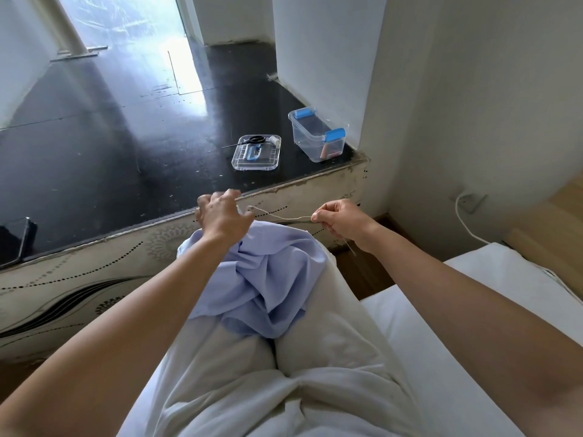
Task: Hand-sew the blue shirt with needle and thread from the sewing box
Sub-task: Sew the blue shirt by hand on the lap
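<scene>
The pale blue shirt (268, 279) lies crumpled on my lap over white trousers. My left hand (222, 214) holds the shirt's far edge near my knees, fingers curled over the cloth. My right hand (342, 219) pinches the needle, which is too thin to make out. A pale thread (277, 216) runs taut from the shirt edge to those fingers, and a loose tail hangs below the right wrist. The clear sewing box (317, 135) with blue clips stands open on the black ledge. Its lid (256, 152) lies beside it with black scissors (252, 140) and a white spool on it.
A black glossy ledge (126, 152) runs in front of my knees, with a patterned front panel. A dark phone (14, 241) lies at its left edge. A white mattress (473, 294) is under me to the right. A white cable (467, 222) hangs from a wall socket.
</scene>
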Tool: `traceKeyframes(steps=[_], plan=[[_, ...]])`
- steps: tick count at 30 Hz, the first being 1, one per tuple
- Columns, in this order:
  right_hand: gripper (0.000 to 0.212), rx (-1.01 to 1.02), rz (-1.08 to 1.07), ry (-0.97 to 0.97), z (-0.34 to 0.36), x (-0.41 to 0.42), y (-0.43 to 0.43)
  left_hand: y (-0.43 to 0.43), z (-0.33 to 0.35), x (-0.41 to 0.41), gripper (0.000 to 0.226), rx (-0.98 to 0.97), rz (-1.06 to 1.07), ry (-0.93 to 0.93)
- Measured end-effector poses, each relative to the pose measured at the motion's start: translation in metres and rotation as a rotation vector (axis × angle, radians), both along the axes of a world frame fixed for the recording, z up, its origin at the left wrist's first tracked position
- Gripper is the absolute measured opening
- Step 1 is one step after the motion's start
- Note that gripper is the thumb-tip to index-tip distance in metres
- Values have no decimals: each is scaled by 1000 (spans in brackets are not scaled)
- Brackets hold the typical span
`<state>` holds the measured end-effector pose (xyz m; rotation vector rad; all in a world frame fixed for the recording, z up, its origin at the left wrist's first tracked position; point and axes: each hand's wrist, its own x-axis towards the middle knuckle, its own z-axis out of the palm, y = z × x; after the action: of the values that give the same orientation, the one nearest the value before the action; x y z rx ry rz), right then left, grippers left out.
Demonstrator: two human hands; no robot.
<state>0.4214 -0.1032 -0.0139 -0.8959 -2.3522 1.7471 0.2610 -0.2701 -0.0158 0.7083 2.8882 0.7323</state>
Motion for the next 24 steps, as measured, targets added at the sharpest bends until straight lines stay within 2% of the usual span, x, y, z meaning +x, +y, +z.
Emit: traceKeyframes(steps=[2,4,7,11,13,17,21,24], plan=[[13,-1,12,12,1,-1,0,7,5,10,51,122,-98,129],[13,-2,24,22,2,-1,1,13,5,17,46,268,-255,166],[13,-21,40,51,3,-1,4,19,1,20,45,296,-465,64],[16,-97,75,113,4,0,7,24,-11,29,54,195,-653,-222],[16,-131,89,143,3,0,8,24,-20,29,47,187,-650,-318],[19,-154,71,161,-3,0,11,19,-21,23,17,300,-560,-300],[18,-140,30,128,-8,-2,11,13,-17,17,26,314,-491,-185],[17,-118,1,102,-11,-4,9,13,-17,13,26,342,-443,-176]])
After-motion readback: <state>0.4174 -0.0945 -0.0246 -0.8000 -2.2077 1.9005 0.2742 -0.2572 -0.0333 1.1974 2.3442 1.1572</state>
